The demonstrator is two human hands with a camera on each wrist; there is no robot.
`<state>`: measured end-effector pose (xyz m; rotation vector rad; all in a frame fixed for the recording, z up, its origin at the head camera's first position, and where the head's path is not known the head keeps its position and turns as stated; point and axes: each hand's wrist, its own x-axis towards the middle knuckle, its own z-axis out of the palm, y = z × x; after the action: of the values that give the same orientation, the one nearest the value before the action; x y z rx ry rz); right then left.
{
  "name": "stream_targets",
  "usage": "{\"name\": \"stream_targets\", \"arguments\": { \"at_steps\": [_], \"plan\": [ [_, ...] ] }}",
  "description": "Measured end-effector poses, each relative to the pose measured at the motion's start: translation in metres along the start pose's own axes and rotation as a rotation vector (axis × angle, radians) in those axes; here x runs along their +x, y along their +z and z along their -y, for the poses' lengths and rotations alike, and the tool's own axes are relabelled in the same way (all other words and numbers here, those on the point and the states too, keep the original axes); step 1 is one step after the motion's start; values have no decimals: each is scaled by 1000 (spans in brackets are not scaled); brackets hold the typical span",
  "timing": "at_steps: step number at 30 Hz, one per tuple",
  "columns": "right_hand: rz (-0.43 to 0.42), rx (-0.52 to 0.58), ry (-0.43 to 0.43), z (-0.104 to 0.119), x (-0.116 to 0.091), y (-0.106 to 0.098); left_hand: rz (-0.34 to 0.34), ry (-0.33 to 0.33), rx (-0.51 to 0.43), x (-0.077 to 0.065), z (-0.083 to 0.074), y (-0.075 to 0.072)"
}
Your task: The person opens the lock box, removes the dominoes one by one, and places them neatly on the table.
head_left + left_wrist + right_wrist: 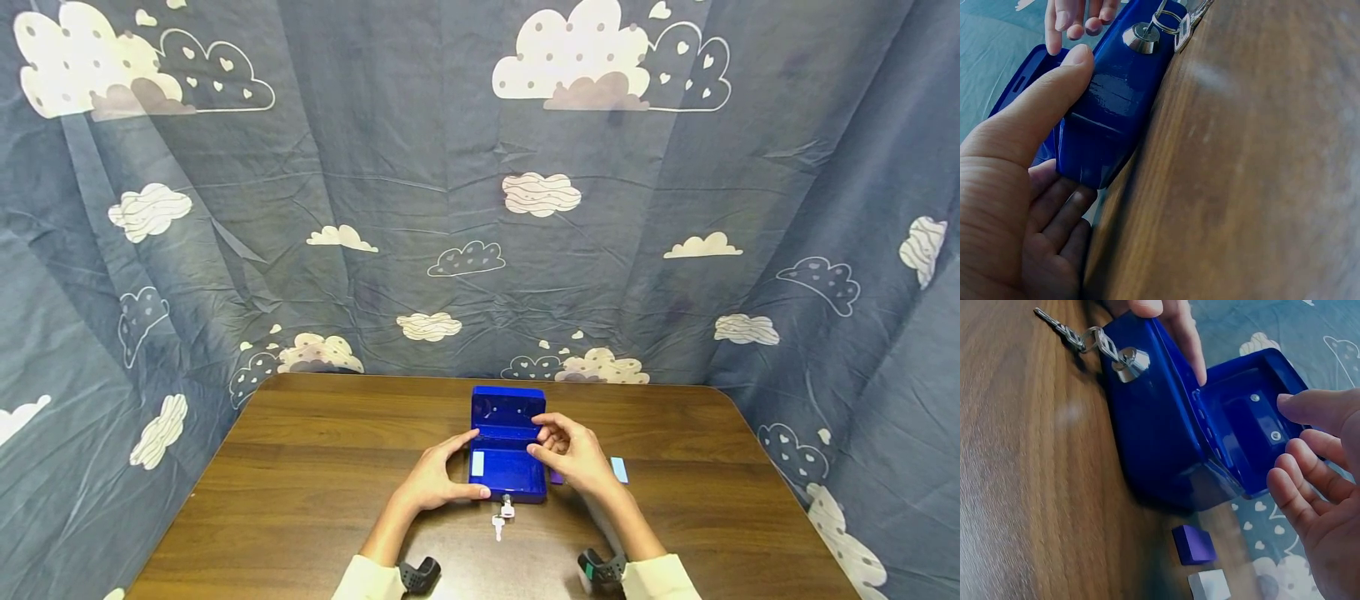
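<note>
A blue metal cash box [507,492] stands on the table with its lid [507,408] raised at the back. My left hand [438,473] grips the box's left side, thumb at the front rim and fingers along the side. Inside, by the left wall, lies a light blue block [477,463]. Over the box's right edge hovers my right hand [573,454], fingers loosely bent and holding nothing; in the right wrist view its thumb overlaps the open lid. A key sits in the front lock [1132,364], and a second key [498,527] hangs from its ring.
Right of the box, a purple block [1194,545] lies close by, partly hidden by my right hand in the head view. Another block, pale blue [618,470], lies farther right. Behind the wooden table [322,467] hangs a dark cloud-patterned curtain [420,167].
</note>
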<state>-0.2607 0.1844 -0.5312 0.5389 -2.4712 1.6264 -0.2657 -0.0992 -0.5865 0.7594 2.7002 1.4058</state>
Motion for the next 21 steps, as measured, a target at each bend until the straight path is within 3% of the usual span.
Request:
{"name": "stream_targets", "arguments": {
  "at_steps": [21],
  "plan": [
    [69,-32,19,5,7,25,5,-5,-9,0,-1,0]
  ]
}}
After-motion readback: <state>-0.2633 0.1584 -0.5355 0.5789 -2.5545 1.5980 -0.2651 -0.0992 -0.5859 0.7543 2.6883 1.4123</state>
